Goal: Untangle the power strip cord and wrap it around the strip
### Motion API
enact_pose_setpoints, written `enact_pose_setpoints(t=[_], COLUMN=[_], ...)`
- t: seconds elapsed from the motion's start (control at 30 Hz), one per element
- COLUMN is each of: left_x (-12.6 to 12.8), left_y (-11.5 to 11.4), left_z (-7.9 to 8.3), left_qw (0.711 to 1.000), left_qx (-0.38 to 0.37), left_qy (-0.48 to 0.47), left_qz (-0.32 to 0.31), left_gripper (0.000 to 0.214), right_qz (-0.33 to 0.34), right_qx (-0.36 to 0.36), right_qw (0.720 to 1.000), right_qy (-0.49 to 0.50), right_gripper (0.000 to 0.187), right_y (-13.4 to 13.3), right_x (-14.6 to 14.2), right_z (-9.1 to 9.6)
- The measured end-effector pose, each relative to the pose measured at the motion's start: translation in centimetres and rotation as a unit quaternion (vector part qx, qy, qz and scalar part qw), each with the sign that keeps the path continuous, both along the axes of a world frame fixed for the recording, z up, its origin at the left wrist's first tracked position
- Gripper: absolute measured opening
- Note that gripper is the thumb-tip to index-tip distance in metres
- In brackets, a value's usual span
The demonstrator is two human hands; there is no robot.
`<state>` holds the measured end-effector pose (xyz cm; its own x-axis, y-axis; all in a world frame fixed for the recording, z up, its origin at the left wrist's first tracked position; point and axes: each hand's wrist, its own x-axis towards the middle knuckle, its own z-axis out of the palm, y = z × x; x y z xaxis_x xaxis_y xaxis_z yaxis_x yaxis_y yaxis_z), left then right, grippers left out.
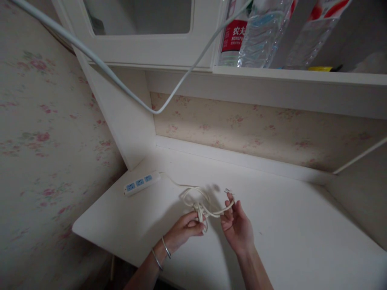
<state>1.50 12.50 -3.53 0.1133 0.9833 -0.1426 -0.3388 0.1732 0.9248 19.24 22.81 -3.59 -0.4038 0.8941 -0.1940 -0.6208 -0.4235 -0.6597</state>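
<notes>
A white power strip (142,182) with blue socket faces lies at the left of the white desk. Its cream power cord (181,185) runs right, into a looped, knotted bundle. My left hand (188,226), with two silver bangles on its wrist, pinches that bundle between thumb and fingers. At the cord's far end is a plug (229,194) with metal prongs pointing up and left. My right hand (237,223) is palm up, its fingers curled about the cord just below the plug. The bundle is held above the desk and casts a shadow.
A thick white cable (154,112) hangs in a V across the upper view. Above the white desk (287,225) is a shelf (296,75) with clear plastic bottles (260,36). A cabinet door (151,46) is beside them, and a side panel (121,108) stands at the left.
</notes>
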Motion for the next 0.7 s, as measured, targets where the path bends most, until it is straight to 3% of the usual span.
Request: enact_pose_setpoints(t=[0.13,0.27,0.37,0.47,0.57,0.7], left_x=[-0.8,-1.3,-1.3,-1.2,-1.0,-0.5], left_y=[-0.2,0.1,0.5,0.9,1.1,1.6], left_z=[-0.3,-0.4,0.2,1.2,2.0,2.0], left_qw=[0.999,0.989,0.938,0.889,0.882,0.903], left_qx=[-0.023,0.021,0.106,0.157,0.162,0.146], left_qy=[-0.019,0.148,0.325,0.424,0.436,0.394], left_qz=[-0.020,0.006,0.058,0.072,0.071,0.088], left_gripper=[0.043,0.035,0.028,0.025,0.023,0.023], right_qz=[-0.045,-0.047,-0.045,-0.031,-0.025,0.004], right_qx=[-0.004,0.014,0.047,0.080,0.141,0.206], right_qw=[0.999,0.995,0.992,0.986,0.966,0.924], right_qy=[-0.031,-0.092,-0.111,-0.145,-0.214,-0.323], right_gripper=[0.018,0.017,0.021,0.025,0.025,0.028], right_y=[1.3,1.1,0.3,-0.6,-1.5,-2.6], right_x=[1.0,0.8,0.0,-1.0,-2.0,-3.0], right_z=[-0.8,-1.0,-0.7,-0.6,-0.7,-0.6])
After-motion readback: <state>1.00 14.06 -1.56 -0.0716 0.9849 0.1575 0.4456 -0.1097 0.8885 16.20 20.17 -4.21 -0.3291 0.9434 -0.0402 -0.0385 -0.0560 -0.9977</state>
